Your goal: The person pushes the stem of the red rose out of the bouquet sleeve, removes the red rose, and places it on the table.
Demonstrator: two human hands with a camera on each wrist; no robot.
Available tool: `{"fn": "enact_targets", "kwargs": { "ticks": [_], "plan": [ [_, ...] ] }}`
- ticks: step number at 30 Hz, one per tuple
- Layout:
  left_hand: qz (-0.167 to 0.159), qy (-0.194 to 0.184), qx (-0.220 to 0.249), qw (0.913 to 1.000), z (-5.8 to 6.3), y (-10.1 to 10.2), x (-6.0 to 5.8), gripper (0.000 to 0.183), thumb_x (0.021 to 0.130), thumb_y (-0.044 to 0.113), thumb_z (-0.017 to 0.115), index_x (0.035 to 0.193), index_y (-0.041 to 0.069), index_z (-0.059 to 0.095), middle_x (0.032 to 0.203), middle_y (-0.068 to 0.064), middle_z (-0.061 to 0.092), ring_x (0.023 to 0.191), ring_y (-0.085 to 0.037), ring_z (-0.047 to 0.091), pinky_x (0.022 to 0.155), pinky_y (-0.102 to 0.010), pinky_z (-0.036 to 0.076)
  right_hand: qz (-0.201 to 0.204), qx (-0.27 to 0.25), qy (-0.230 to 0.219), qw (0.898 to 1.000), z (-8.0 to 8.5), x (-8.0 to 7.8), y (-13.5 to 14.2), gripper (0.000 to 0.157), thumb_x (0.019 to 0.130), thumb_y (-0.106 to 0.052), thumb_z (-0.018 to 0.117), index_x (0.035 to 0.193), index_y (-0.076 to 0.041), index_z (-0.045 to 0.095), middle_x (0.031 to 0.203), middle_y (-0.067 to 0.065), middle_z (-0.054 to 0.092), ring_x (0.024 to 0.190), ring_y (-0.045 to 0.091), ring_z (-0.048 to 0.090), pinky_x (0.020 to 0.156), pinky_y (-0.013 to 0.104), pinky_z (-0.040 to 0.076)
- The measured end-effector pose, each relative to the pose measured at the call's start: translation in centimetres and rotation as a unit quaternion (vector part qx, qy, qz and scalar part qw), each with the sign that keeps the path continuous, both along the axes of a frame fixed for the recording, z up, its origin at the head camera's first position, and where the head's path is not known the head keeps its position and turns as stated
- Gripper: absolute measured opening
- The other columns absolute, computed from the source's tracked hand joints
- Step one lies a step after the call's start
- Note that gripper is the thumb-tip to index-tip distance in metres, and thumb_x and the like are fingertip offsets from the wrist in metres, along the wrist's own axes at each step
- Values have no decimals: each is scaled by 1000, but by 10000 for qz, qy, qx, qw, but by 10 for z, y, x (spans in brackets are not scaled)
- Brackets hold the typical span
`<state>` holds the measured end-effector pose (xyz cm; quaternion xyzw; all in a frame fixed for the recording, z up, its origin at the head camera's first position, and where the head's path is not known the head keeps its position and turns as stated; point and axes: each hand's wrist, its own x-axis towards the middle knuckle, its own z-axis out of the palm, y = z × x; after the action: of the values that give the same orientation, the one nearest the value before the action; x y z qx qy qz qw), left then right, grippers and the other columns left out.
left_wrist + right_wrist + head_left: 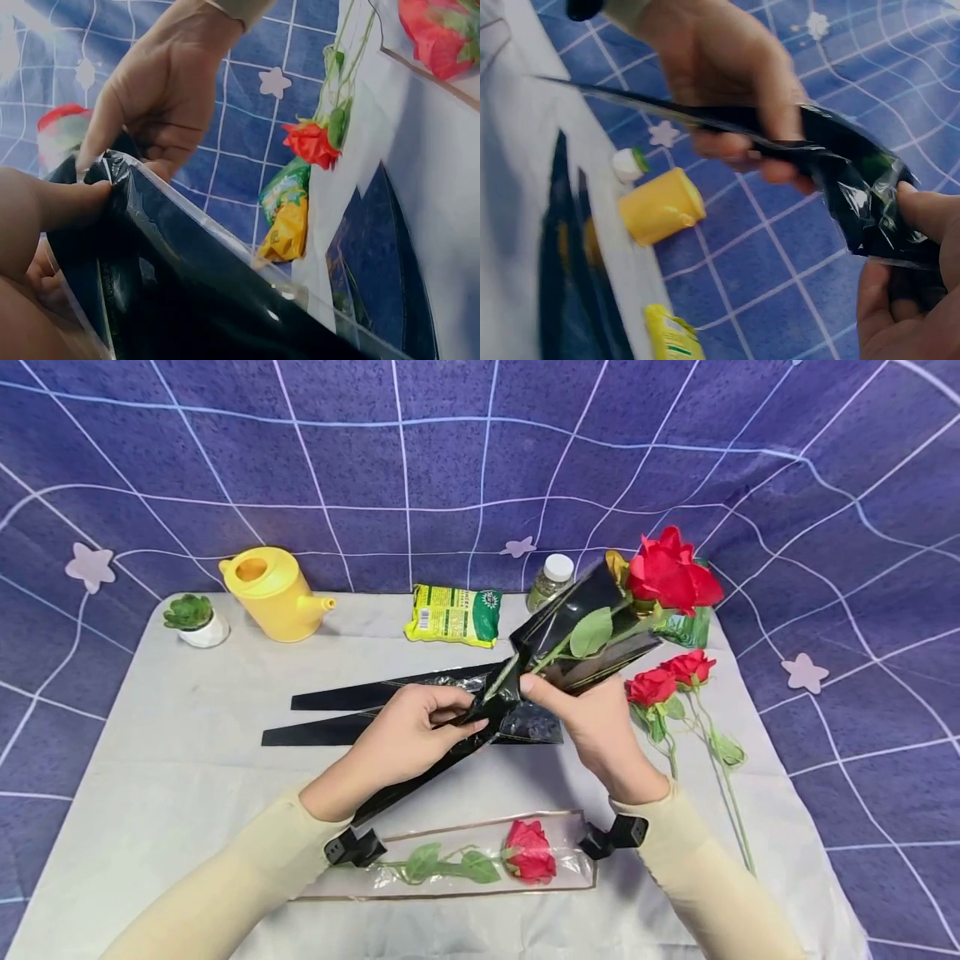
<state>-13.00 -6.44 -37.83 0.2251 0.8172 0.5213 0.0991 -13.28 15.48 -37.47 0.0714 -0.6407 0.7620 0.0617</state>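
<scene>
Above the middle of the table, my two hands hold a black flower sleeve at a slant. A large red rose with a green stem and leaf shows at its wide upper end. My left hand pinches the narrower lower part between thumb and fingers. Higher up, my right hand grips the sleeve around the stem, its thumb lying across the front. The right wrist view shows the glossy film bunched and creased between the hands. In the left wrist view the sleeve's dark side hides part of the fingers.
Black sleeves lie flat beneath. A clear-wrapped rose is in front; loose roses lie right. Along the back stand a potted succulent, yellow watering can, yellow-green packet, white-lidded jar and green packet.
</scene>
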Motion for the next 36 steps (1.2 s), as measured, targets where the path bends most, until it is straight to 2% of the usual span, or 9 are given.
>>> {"fn": "enact_targets", "kwargs": {
  "ticks": [3, 9, 14, 18, 22, 25, 29, 32, 36],
  "plan": [
    [-88, -31, 98, 9999, 0, 0, 0, 9, 84, 14, 72, 91, 21, 71, 90, 10, 67, 82, -3, 64, 68, -24, 51, 64, 243, -191, 9995, -6, 3, -3, 48, 73, -5, 80, 115, -6, 55, 95, 14, 60, 81, 18, 54, 70, 31, 48],
    [-208, 232, -83, 9995, -1, -5, -2, 7, 85, 21, 71, 92, 23, 71, 85, 12, 66, 77, -2, 61, 66, -24, 50, 110, 261, -481, 9984, -4, 2, 4, 53, 74, -7, 80, 120, -7, 54, 107, 14, 60, 95, 20, 58, 84, 34, 46],
    [-151, 516, -566, 9969, 0, -14, -3, 20, 85, 43, 66, 74, 26, 63, 58, 10, 45, 53, -5, 40, 49, -26, 37, 153, -702, -280, 9970, 11, -11, 22, 52, 79, 4, 72, 126, -4, 49, 114, 13, 56, 101, 22, 55, 91, 36, 42],
    [-188, 609, -755, 9951, 0, -17, -5, 27, 85, 48, 64, 69, 27, 57, 55, 9, 35, 50, -7, 34, 47, -26, 33, 375, -1466, 59, 9885, 21, -19, 32, 50, 83, 10, 63, 129, 0, 46, 118, 14, 53, 104, 23, 53, 91, 37, 42],
    [-268, 580, -844, 9944, 2, -18, -6, 24, 86, 46, 63, 75, 26, 59, 60, 7, 46, 54, -9, 39, 51, -29, 37, 382, -1549, 111, 9871, 23, -19, 30, 49, 83, 11, 63, 128, -1, 47, 115, 13, 55, 100, 22, 54, 86, 35, 45],
    [-266, 575, -962, 9933, 2, -16, -5, 30, 86, 50, 63, 100, 24, 67, 87, 9, 62, 72, -5, 51, 66, -29, 45, 290, -1429, 123, 9892, 21, -16, 26, 48, 82, 11, 65, 126, -2, 50, 112, 13, 58, 98, 21, 56, 84, 34, 45],
    [-319, 642, -901, 9934, 0, -9, -7, 43, 86, 54, 60, 117, 24, 63, 101, 11, 63, 84, -6, 54, 74, -30, 46, 200, -1143, 252, 9929, 18, -14, 18, 44, 81, 8, 67, 122, -2, 52, 110, 14, 59, 99, 22, 56, 87, 35, 43],
    [-376, 724, -772, 9937, -1, -5, -9, 30, 89, 49, 59, 109, 27, 64, 89, 12, 61, 75, -7, 53, 69, -30, 46, 204, -1059, 320, 9937, 16, -14, 16, 43, 81, 7, 67, 121, -2, 53, 110, 14, 58, 100, 22, 55, 89, 36, 42],
    [-362, 776, -764, 9934, -1, -7, -11, 20, 91, 42, 60, 102, 27, 65, 90, 14, 61, 79, -4, 53, 75, -29, 45, 167, -1487, 388, 9880, 17, -15, 20, 38, 83, 7, 65, 118, 0, 52, 108, 13, 57, 98, 21, 54, 86, 34, 44]
  ]
}}
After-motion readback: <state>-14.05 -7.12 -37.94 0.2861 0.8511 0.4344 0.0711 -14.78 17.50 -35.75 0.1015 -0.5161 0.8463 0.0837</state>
